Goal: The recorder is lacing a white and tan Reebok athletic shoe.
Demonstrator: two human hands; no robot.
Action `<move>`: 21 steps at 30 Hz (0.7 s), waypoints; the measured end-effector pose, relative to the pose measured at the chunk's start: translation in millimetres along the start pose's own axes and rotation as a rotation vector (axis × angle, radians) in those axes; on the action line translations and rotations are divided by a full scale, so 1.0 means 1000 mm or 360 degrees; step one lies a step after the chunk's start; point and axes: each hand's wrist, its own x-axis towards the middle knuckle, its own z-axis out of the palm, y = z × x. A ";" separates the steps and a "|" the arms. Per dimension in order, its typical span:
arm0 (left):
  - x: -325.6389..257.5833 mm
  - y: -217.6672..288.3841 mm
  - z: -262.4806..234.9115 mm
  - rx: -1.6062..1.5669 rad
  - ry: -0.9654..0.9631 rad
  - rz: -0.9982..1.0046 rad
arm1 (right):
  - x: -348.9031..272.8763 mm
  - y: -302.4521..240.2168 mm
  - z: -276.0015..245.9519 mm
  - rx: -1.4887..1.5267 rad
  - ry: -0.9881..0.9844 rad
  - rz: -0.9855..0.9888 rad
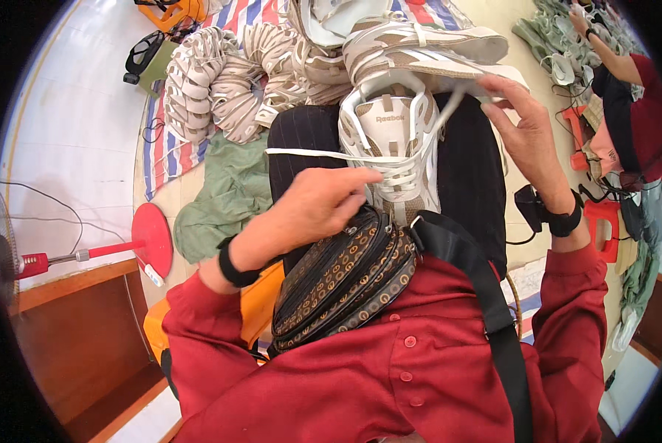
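White flat lace [309, 154] is mid-threading through the white-and-beige sneaker [390, 140] resting on the lap. Left hand [312, 210] pinches lace at the eyelets; right hand [526, 133] grips the other end, above-right. Tightening evenly seems next.

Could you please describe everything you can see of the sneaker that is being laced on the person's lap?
The sneaker is white with beige and tan panels, seemingly mesh and synthetic leather. It rests on the dark-trousered lap, its padded tongue and opening facing the camera. A flat white lace is partly threaded through its eyelets, one end stretched out leftward. The left hand pinches the lacing near the lower eyelets; the right hand pulls the other lace end up beside the collar.
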 end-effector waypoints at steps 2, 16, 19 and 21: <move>0.012 -0.006 0.017 0.0329 0.0170 0.0239 | 0.003 -0.015 0.006 -0.0549 0.0169 -0.0499; 0.034 -0.006 0.022 0.0610 0.0073 -0.0069 | -0.034 -0.011 0.074 -0.0511 -0.0634 -0.0662; 0.039 0.004 0.025 0.0667 0.0073 -0.0166 | -0.033 -0.016 0.079 -0.0622 -0.0692 -0.0608; 0.040 0.001 0.026 0.0696 0.0071 -0.0214 | -0.031 -0.024 0.080 -0.0679 -0.0927 -0.0289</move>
